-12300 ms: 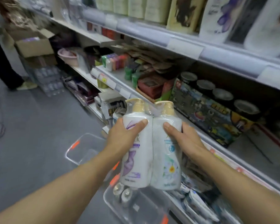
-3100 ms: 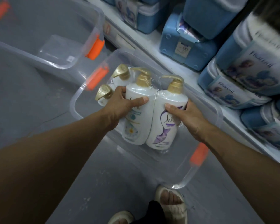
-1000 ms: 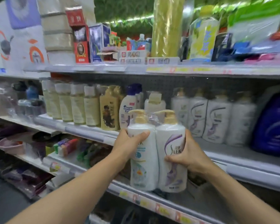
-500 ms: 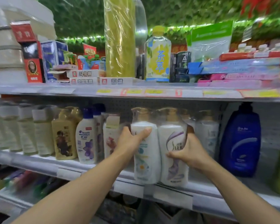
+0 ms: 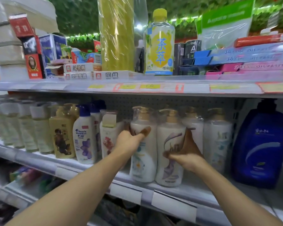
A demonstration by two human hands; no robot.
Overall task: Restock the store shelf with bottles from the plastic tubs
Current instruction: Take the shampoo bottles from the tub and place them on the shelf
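Twin-pack (image 5: 155,149) of two white pump bottles, wrapped in clear film, stands at the front edge of the middle shelf (image 5: 175,190). Just left of it: a small white bottle (image 5: 108,141), then a white bottle with blue cap (image 5: 84,136). Just behind on the right: two more white pump bottles (image 5: 217,141), then a big blue jug (image 5: 260,149). My left hand (image 5: 129,141) wraps the pack's left side, thumb across the front. My right hand (image 5: 185,154) grips the right side, fingers curled round it. Both arms reach forward and up.
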